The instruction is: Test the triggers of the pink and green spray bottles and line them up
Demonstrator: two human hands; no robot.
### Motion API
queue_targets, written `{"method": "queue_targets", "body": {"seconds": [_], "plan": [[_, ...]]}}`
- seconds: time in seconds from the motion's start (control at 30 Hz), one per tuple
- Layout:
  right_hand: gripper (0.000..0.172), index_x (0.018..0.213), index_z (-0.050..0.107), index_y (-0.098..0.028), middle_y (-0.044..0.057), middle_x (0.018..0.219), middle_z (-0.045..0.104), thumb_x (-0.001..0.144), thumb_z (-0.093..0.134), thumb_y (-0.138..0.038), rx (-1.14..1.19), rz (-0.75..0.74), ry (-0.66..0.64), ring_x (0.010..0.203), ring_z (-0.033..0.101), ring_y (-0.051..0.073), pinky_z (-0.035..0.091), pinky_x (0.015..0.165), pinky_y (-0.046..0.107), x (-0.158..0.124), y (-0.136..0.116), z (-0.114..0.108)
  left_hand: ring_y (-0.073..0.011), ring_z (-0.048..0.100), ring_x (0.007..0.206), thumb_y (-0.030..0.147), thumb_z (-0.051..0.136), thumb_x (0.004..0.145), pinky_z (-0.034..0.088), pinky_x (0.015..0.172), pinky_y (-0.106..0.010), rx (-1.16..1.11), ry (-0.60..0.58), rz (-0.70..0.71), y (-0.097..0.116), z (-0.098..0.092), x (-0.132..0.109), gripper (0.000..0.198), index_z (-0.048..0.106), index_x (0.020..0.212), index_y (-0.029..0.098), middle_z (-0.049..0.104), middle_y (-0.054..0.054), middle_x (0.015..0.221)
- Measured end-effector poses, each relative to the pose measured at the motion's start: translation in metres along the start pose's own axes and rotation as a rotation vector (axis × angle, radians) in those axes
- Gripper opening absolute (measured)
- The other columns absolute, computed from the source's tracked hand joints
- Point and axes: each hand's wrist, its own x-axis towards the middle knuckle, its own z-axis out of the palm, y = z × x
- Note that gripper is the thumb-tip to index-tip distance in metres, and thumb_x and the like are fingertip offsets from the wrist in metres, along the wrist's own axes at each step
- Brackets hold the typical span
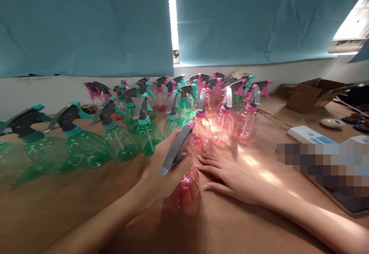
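My left hand is wrapped round the upper part of a pink spray bottle, just below its grey trigger head with a pink nozzle. The bottle is upright, on or just above the brown table; I cannot tell which. To its right, my right hand lies flat on the table with its fingers spread, holding nothing. Beyond both hands stand a clear pink spray bottle and a green spray bottle with a grey head and teal collar.
A row of green spray bottles runs along the left, and several pink and green ones crowd behind. On the right are an open cardboard box, a white power strip and a white mouse. Blue curtains hang at the back.
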Motion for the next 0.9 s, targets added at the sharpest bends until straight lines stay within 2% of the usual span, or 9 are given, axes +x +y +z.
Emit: {"method": "queue_targets", "body": {"seconds": [0.3,0.57,0.77,0.9], "plan": [[0.06,0.147,0.044,-0.023,0.011,0.154,0.041,0.098,0.04,-0.058,-0.049,0.015,-0.054,0.146,0.027,0.029,0.023,0.118,0.054,0.001,-0.003,-0.002,-0.0128,0.046,0.059,0.014,0.051,0.08,0.037,0.057,-0.027,0.057,0.057,0.027,-0.005,0.003,-0.003,0.01,0.051,0.086,0.022,0.051,0.004,0.071],[0.058,0.145,0.048,-0.023,0.011,0.151,0.046,0.097,0.045,-0.056,-0.002,-0.013,0.001,0.143,0.033,0.032,0.024,0.117,0.055,0.001,-0.002,-0.001,-0.0128,0.047,0.06,0.014,0.052,0.08,0.04,0.059,-0.027,0.058,0.06,0.015,-0.005,0.003,-0.002,0.01,0.052,0.085,0.022,0.053,0.003,0.071],[0.055,0.139,0.053,-0.02,0.013,0.147,0.048,0.096,0.049,-0.054,0.029,-0.017,-0.045,0.136,0.042,0.03,0.032,0.112,0.049,0.004,-0.001,-0.009,-0.0132,0.051,0.061,0.019,0.055,0.083,0.042,0.059,-0.027,0.036,0.076,0.021,-0.006,0.004,-0.001,0.006,0.055,0.087,0.022,0.055,0.004,0.069],[0.06,0.143,0.046,-0.019,0.013,0.138,0.057,0.094,0.057,-0.05,0.156,0.009,-0.094,0.123,0.054,0.027,0.043,0.103,0.042,0.001,-0.007,-0.024,-0.0159,0.057,0.072,0.018,0.055,0.083,0.046,0.065,-0.028,0.015,0.105,0.004,-0.008,0.005,-0.002,0.01,0.059,0.092,0.022,0.056,0.002,0.072]]}}
